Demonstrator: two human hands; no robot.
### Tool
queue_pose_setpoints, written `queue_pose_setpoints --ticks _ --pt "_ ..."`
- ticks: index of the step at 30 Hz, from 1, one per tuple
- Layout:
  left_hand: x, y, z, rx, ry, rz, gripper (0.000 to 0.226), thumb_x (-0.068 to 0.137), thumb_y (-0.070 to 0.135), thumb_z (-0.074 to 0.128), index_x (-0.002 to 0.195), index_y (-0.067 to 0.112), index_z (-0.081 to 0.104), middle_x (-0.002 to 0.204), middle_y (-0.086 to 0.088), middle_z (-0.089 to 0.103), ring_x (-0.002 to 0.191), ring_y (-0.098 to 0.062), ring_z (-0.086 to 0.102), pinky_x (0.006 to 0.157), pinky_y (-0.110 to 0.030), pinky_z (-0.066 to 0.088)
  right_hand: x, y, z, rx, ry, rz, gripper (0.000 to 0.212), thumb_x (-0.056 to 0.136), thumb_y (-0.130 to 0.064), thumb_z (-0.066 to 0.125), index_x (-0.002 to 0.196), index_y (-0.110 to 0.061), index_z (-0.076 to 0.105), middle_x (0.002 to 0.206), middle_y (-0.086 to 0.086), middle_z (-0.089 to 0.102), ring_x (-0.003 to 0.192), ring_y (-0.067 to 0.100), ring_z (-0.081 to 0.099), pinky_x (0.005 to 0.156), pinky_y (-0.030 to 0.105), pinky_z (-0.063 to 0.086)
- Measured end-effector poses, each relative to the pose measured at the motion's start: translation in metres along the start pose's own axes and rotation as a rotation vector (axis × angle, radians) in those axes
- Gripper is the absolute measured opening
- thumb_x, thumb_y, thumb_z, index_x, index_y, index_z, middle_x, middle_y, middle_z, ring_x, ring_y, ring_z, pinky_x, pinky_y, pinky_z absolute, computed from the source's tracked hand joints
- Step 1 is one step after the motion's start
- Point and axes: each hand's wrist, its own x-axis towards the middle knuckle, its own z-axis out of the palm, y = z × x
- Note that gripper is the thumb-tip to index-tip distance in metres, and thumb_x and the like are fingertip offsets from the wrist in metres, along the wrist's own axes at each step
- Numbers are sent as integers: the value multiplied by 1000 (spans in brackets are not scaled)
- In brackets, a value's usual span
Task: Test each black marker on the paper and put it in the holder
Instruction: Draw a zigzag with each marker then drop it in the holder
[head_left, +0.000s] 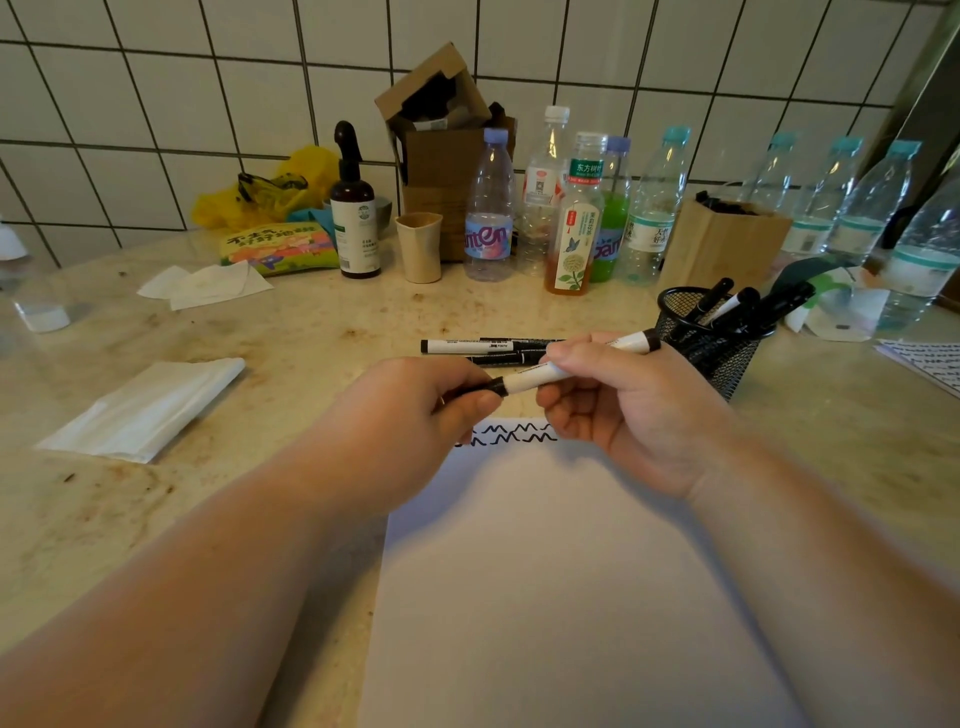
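Observation:
Both hands hold one black-and-white marker (530, 378) level above the top edge of the white paper (561, 571). My left hand (415, 415) pinches its black cap end; my right hand (613, 400) grips the white barrel, whose far black end sticks out to the right. Two rows of black zigzag scribbles (511, 434) show on the paper just under the hands. Loose markers (483, 347) lie on the counter behind the hands. The black mesh holder (711, 353) stands at the right with several markers in it.
A row of plastic bottles (571, 218), a beige cup (420, 247), a spray bottle (356, 218) and cardboard boxes line the tiled back wall. Folded tissue (145, 410) lies at the left. Another scribbled sheet (930, 364) pokes in at the right edge.

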Motion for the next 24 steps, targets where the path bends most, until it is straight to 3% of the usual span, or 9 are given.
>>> queue_pose_setpoints --ticks 6,10,14,18,20,22,24 --pt "-1 2 -3 -203 -60 -70 26 96 32 56 74 31 70 57 10 56 47 -4 44 44 -15 36 -3 -2 1 -59 -67 -99 15 77 -22 83 74 -10 73 69 15 73 55 21 67 55 28 56" --pt "-2 4 -5 -362 -142 -69 27 97 27 57 75 27 72 54 8 51 48 -11 39 50 -27 33 -3 -4 1 -79 -85 -172 14 82 -17 75 69 -13 72 63 15 70 50 21 63 50 26 51" --pt "-1 2 -3 -464 -95 -40 28 98 23 57 76 27 74 53 8 50 48 -12 37 52 -28 29 -2 -4 2 -98 -66 -226 16 84 -20 74 69 -17 75 61 12 69 47 18 58 47 25 47" --pt "1 -1 -1 -329 -35 -8 22 97 31 57 82 39 71 53 14 55 47 -3 43 53 -28 35 -1 -2 1 -94 -102 -212 16 88 -22 74 85 -7 73 48 3 49 37 12 37 42 24 32" --pt "2 -3 -1 -254 -30 -13 14 95 39 56 88 45 67 60 15 61 49 -1 47 53 -29 40 -2 -4 1 -47 -119 -172 30 87 -25 73 97 3 69 47 2 46 36 11 33 41 22 30" --pt "3 -5 0 -148 -23 -37 9 90 52 54 96 49 60 72 20 65 55 0 55 54 -23 43 -5 -8 0 -37 -47 -205 30 90 -26 67 102 2 67 49 4 50 37 13 37 40 24 32" --pt "3 -6 1 -39 -18 -51 19 86 61 50 103 53 53 82 30 62 67 7 59 53 -18 40 -7 -12 0 -156 115 -322 18 99 -25 59 102 -8 66 52 5 57 38 15 44 40 25 37"
